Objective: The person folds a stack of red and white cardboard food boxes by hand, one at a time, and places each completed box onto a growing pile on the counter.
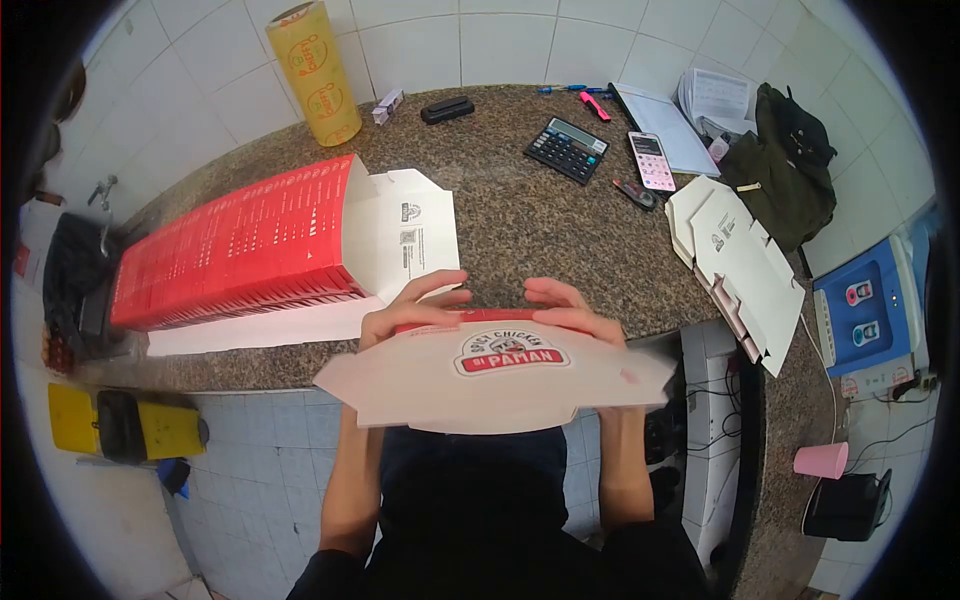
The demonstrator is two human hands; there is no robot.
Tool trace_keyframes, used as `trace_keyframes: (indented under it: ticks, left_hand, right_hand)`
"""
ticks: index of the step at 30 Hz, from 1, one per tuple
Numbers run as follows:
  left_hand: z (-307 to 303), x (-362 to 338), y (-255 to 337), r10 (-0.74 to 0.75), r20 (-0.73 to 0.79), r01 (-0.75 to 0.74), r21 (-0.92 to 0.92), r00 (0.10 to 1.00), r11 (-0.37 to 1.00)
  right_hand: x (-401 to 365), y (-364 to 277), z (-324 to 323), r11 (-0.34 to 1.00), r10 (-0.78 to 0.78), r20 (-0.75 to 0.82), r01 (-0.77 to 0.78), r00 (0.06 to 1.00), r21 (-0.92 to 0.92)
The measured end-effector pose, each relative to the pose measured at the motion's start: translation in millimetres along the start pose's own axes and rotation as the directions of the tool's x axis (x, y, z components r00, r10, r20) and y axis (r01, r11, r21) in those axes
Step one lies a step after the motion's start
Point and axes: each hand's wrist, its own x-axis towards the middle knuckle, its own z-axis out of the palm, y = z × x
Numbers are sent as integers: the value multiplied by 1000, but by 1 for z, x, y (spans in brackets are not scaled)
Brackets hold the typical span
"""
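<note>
Between my two hands is a white and red cardboard food box, partly folded, with a "Spicy Chicken Si Paman" logo on its near panel. My left hand grips its left upper edge, and my right hand grips the right upper edge. The thumbs are hidden behind the card. To the left on the counter lies a long row of nested red boxes, with a white printed flap at its right end. Flat white box blanks lie stacked at the right corner of the counter.
On the granite counter are a calculator, a phone, a black stapler-like object, a pink highlighter and a clipboard. A yellow wrap roll stands at the back. A dark green bag, a blue device and a pink cup are on the right.
</note>
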Motion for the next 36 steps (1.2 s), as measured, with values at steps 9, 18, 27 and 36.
trace_keyframes:
  ticks: [9, 18, 27, 36]
  left_hand:
    - [13, 13, 23, -207, -519, 312, 122, 829, 942]
    - [-40, 121, 50, -534, -246, 540, -49, 809, 840]
    - [-204, 177, 44, -33, -247, 246, 924, 968, 293]
    - [-202, 173, 60, -413, -297, 285, 954, 861, -91]
  right_hand:
    - [3, -1, 33, 971, 145, -632, 12, 761, 237]
    - [18, -47, 53, -201, -205, 447, 409, 871, -890]
    - [117, 10, 46, 500, -90, 399, 388, 912, -774]
    - [159, 68, 83, 798, 88, 397, 174, 914, -577]
